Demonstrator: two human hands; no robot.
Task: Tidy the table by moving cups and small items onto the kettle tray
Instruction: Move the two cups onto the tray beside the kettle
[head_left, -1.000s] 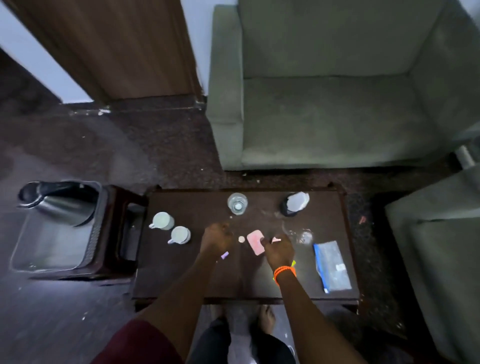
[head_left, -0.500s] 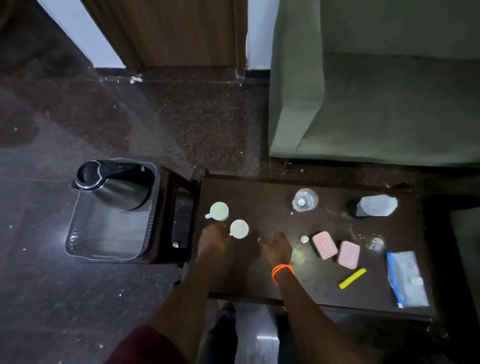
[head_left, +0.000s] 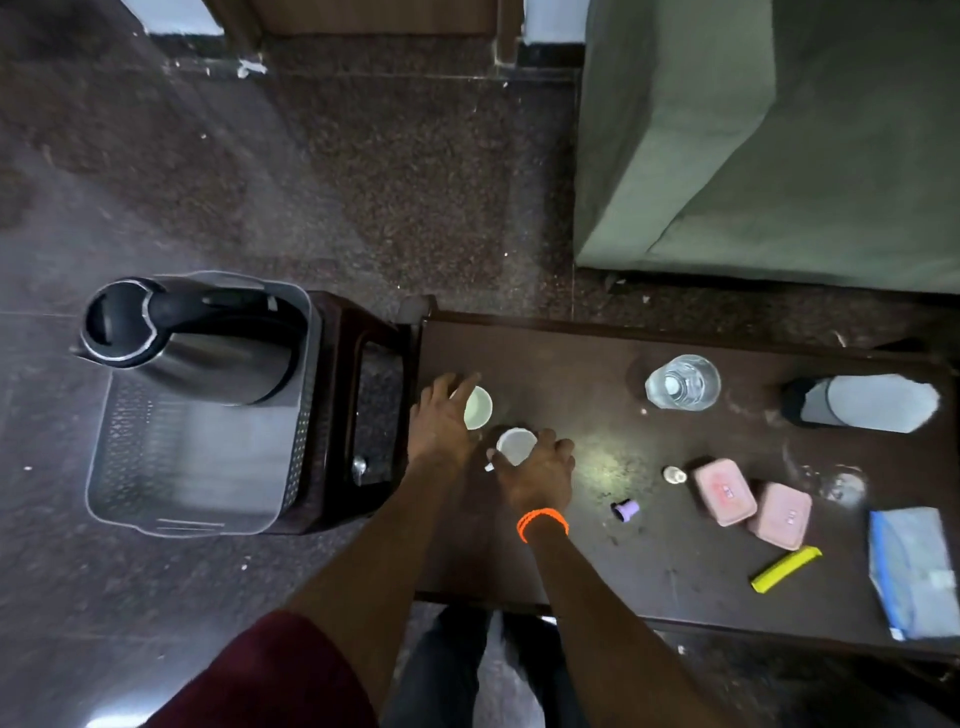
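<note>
Two white cups stand at the left end of the dark wooden table (head_left: 597, 545). My left hand (head_left: 441, 421) curls around the far cup (head_left: 479, 408). My right hand (head_left: 540, 470), with an orange wristband, closes around the near cup (head_left: 516, 446). Both cups rest on the table. Left of the table, the grey perforated tray (head_left: 182, 483) sits on a dark stool (head_left: 358, 415) and holds a steel kettle (head_left: 182, 343) at its far end. Small items lie further right: a purple cap (head_left: 625, 509), a small white disc (head_left: 674, 474), two pink boxes (head_left: 724, 491) and a yellow stick (head_left: 785, 569).
A glass of water (head_left: 682, 382) and a black-and-white container on its side (head_left: 862, 402) are at the table's far edge. A blue-and-white packet (head_left: 914, 566) lies at the right end. A green sofa (head_left: 753, 156) stands behind the table. My legs show below the table's near edge.
Both hands moved left from the pink boxes to the two cups and closed around them. The purple cap that was at my left hand now lies on the table. The view swung left.
</note>
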